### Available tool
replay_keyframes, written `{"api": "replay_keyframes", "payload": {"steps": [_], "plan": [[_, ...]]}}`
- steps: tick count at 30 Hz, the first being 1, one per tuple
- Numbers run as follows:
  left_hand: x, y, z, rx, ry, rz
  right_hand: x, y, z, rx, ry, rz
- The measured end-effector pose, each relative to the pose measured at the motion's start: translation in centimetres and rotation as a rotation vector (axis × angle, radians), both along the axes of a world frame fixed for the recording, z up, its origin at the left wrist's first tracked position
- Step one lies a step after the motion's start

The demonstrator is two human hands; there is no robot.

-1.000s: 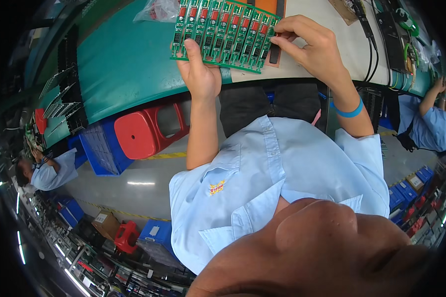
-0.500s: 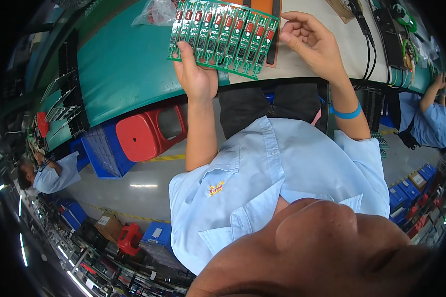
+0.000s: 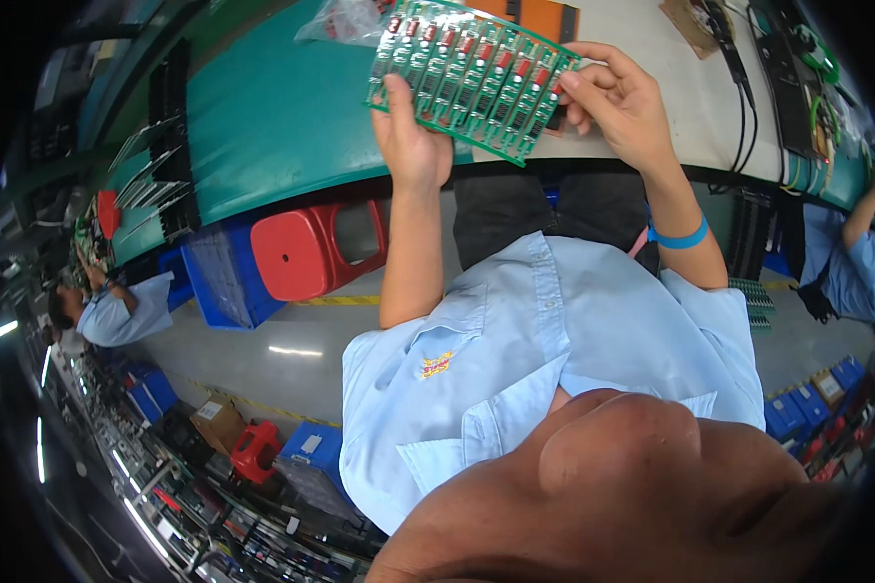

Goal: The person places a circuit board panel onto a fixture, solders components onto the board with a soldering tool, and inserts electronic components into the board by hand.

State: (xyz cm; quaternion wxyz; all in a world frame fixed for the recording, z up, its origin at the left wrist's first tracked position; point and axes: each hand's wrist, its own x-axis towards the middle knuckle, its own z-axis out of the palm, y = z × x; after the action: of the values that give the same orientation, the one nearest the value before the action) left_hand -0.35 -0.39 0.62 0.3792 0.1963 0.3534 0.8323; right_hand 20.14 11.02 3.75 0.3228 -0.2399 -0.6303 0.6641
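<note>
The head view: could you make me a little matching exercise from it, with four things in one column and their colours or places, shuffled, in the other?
Things
1. board
2. large stool
3. wristband
4. bag

Colours and places
A. blue, around the right forearm
B. clear, on the bench
C. green with red parts, held in the left hand
D. red, beside a blue crate

Right pairs: 1-C, 2-D, 3-A, 4-B

The circuit board (image 3: 472, 83) hides fingers of the left hand (image 3: 413, 148)
</note>
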Motion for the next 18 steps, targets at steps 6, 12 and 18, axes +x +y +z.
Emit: {"api": "replay_keyframes", "payload": {"steps": [6,12,18], "plan": [[-0.1,-0.1,-0.5,0.053,0.025,-0.053,-0.1,-1.0,-0.4,-0.052,0.058,-0.008],[0.0,0.0,-0.3,0.055,0.040,-0.047,-0.4,-2.4,-0.1,-0.111,0.081,0.003],[0.1,-0.1,0.0,0.052,0.061,-0.065,-0.1,-2.6,0.1,-0.155,0.087,0.045]]}}
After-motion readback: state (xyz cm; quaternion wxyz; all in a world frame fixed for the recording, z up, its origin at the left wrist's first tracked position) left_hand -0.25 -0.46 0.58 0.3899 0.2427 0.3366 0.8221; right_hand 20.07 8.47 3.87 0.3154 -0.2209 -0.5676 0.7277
